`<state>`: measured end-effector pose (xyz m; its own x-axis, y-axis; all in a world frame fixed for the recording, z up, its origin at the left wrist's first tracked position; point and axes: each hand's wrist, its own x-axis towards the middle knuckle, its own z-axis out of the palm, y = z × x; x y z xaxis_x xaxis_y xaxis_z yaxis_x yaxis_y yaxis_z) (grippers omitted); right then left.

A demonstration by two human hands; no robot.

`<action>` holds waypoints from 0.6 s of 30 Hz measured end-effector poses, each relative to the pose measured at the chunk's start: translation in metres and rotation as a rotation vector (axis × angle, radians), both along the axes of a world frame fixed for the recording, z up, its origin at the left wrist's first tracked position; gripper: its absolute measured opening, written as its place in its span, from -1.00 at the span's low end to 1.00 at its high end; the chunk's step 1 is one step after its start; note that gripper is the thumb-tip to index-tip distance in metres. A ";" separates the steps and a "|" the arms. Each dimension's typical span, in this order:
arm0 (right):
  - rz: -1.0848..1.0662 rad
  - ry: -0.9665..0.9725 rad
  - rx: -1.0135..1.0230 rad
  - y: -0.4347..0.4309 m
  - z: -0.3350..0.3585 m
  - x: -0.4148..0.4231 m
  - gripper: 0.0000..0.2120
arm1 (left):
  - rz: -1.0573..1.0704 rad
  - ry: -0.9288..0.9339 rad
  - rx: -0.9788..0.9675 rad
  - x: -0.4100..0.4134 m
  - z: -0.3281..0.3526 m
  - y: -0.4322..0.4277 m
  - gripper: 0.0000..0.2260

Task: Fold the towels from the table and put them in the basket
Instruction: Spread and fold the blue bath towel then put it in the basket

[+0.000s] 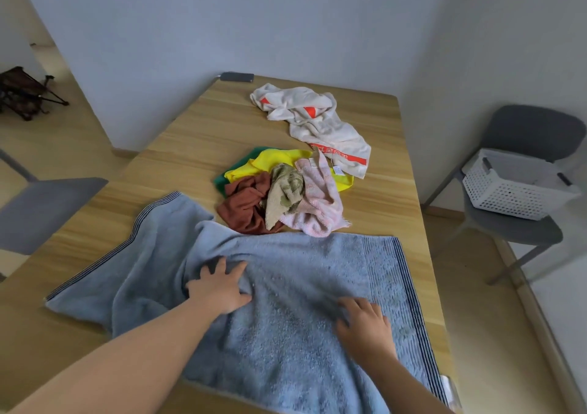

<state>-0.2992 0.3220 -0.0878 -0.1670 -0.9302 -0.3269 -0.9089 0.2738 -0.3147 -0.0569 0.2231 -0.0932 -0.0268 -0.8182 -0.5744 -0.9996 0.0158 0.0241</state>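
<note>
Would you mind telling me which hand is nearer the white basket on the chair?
Right hand, toward the towel's basket side; left hand lies farther left.

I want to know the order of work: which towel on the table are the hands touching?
The big blue towel nearest the person: both the left hand and right hand press flat on it. The other towels lie untouched farther back.
</note>
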 end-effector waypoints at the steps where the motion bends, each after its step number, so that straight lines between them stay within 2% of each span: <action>1: 0.015 0.001 0.009 0.001 0.000 0.002 -0.59 | 0.001 -0.025 -0.052 0.000 0.002 0.006 -0.33; 3: 0.042 0.019 -0.012 0.006 -0.002 0.008 -0.59 | -0.043 -0.073 -0.257 -0.005 0.005 0.025 -0.41; 5: 0.080 0.036 -0.047 0.012 -0.003 0.016 -0.58 | -0.119 -0.024 -0.424 -0.010 0.003 0.044 -0.57; 7: 0.193 0.023 -0.016 0.016 -0.005 0.024 -0.56 | -0.141 0.125 -0.435 -0.010 -0.002 0.059 -0.68; 9: 0.320 0.061 0.069 0.020 -0.008 0.028 -0.54 | -0.168 0.275 -0.399 -0.004 -0.007 0.068 -0.70; 12: 0.313 0.117 0.127 0.020 -0.007 0.025 -0.50 | -0.119 0.500 -0.339 0.013 -0.006 0.071 -0.69; 14: 0.252 0.148 0.122 0.022 -0.004 0.023 -0.50 | -0.087 0.554 -0.378 0.026 -0.004 0.070 -0.72; 18: 0.163 0.141 0.038 0.024 0.003 0.054 -0.56 | -0.039 0.514 -0.601 0.058 -0.002 0.067 -0.82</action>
